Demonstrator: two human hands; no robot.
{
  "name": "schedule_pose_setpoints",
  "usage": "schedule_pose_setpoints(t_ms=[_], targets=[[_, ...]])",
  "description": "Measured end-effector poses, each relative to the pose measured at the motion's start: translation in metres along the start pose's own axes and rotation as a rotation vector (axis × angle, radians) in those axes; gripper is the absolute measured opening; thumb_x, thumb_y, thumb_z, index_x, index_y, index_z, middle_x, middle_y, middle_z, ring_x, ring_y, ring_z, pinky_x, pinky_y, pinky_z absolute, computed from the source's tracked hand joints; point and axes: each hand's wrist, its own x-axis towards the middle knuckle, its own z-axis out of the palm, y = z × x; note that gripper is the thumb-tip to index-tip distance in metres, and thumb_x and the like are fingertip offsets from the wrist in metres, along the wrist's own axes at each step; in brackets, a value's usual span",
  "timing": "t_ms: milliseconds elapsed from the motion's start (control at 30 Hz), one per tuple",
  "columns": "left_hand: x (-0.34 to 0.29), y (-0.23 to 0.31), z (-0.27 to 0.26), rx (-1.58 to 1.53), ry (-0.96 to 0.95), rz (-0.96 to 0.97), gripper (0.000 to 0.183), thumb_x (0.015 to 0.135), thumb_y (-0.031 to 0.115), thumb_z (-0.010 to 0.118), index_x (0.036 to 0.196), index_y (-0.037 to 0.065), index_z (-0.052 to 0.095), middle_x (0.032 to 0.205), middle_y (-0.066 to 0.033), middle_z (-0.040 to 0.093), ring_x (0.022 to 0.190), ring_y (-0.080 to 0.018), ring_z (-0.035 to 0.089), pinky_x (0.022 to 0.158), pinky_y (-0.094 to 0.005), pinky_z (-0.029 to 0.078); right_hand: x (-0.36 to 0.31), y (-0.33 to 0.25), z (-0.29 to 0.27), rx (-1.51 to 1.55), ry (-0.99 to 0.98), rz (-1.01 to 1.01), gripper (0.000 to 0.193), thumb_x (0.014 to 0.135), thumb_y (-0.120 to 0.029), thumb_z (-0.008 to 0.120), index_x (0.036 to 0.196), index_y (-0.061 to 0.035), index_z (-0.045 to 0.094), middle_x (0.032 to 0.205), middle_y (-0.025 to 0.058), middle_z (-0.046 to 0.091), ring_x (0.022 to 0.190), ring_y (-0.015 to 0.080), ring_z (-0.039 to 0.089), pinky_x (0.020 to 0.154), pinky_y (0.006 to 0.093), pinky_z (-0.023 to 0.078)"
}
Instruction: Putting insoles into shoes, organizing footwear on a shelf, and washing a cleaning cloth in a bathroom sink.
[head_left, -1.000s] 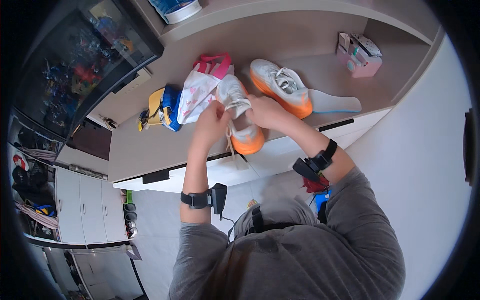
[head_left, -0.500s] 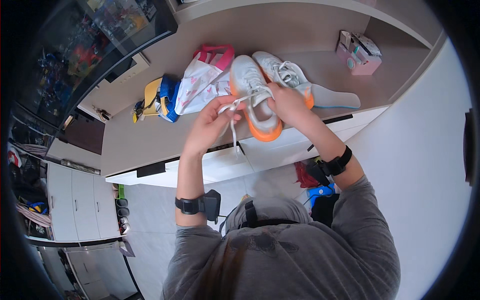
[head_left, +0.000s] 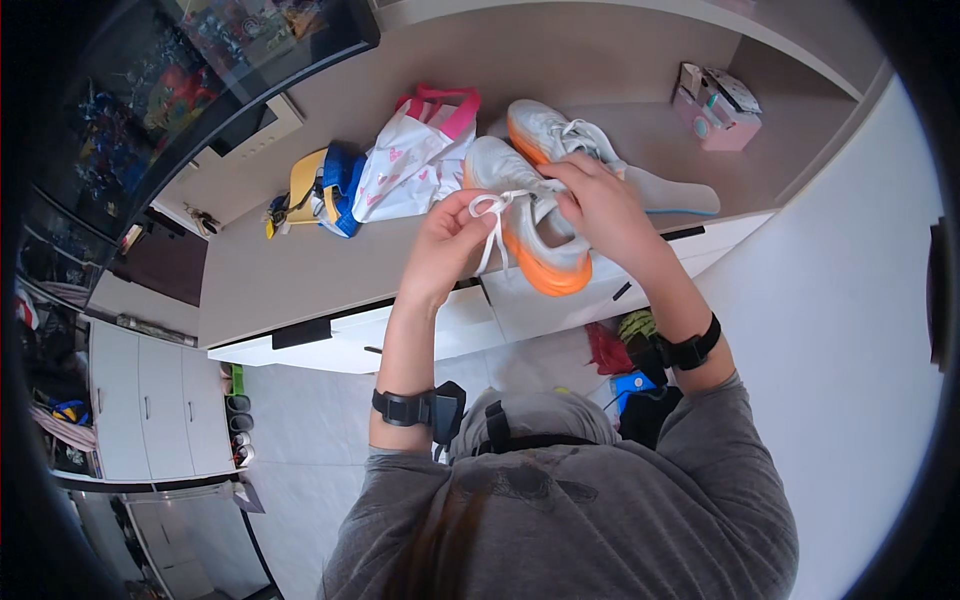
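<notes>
Setting: home interior, living or entry area. Evidence: long beige built-in counter (head_left: 300,270) with white drawers below. Left of counter: white cabinet (head_left: 160,400), shoes on floor beside it. Above counter's left end: dark glass display case (head_left: 150,90) holding colourful figurines. On counter: sneakers, pink-and-white shopping bag (head_left: 410,160), small pink box (head_left: 715,105).

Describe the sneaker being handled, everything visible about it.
The nearer sneaker is white on top with a thick orange sole, the upper looking like mesh or knit. It lies on the beige counter at its front edge, its orange end over the edge toward the person. The left hand pinches a loop of its white lace; the right hand grips it from the other side. The matching second sneaker lies just behind it.
</notes>
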Motion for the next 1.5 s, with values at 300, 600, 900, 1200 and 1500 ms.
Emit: schedule_pose_setpoints(t_ms=[300,600,900,1200,1500], targets=[[0.005,-0.008,0.01,0.14,0.021,0.043,0.013,0.085,0.012,0.055,0.094,0.004,0.052,0.085,-0.0021,0.06,0.075,-0.0058,0.055,0.067,-0.0197,0.044,-0.005,-0.014,0.017,0.223,0.147,-0.191,0.012,0.07,-0.005,0.062,0.077,-0.0038,0.053,0.085,0.0063,0.051,0.075,0.0232,0.054,0.063,0.0318,0.045],[0.007,-0.018,0.016,-0.182,0.114,0.005,0.007,0.088,0.013,0.046,0.084,0.008,0.049,0.08,-0.0039,0.058,0.069,-0.0083,0.054,0.06,-0.0207,0.043,-0.013,-0.001,0.038,0.775,0.327,-0.013,0.015,0.074,0.006,0.052,0.083,-0.0019,0.042,0.087,0.0049,0.046,0.071,0.0095,0.05,0.057,0.022,0.043],[0.013,-0.018,0.02,0.469,0.345,0.565,0.031,0.078,0.011,0.059,0.105,0.003,0.048,0.088,-0.0084,0.054,0.085,-0.0178,0.051,0.076,-0.0302,0.041,-0.02,-0.007,0.027,0.867,0.198,0.195,0.012,0.079,-0.003,0.056,0.083,-0.0029,0.045,0.073,0.0023,0.052,0.064,0.008,0.052,0.057,0.0224,0.044],[0.014,-0.013,0.014,0.616,0.155,0.308,0.01,0.074,0.001,0.052,0.084,0.001,0.053,0.085,-0.0097,0.053,0.08,-0.0175,0.052,0.07,-0.0278,0.041,-0.013,-0.012,0.032,0.611,0.34,-0.058,0.013,0.079,-0.001,0.054,0.083,-0.0024,0.042,0.078,0.007,0.054,0.061,0.0111,0.053,0.058,0.0241,0.046],[0.005,-0.007,0.027,0.502,0.141,0.521,0.022,0.072,0.001,0.054,0.093,0.005,0.053,0.092,-0.0059,0.05,0.088,-0.015,0.049,0.076,-0.0251,0.039,-0.015,-0.008,0.025,1.056,0.223,0.192,0.018,0.083,-0.001,0.05,0.098,-0.0031,0.039,0.08,0.0057,0.053,0.062,0.0079,0.052,0.056,0.0213,0.045]])
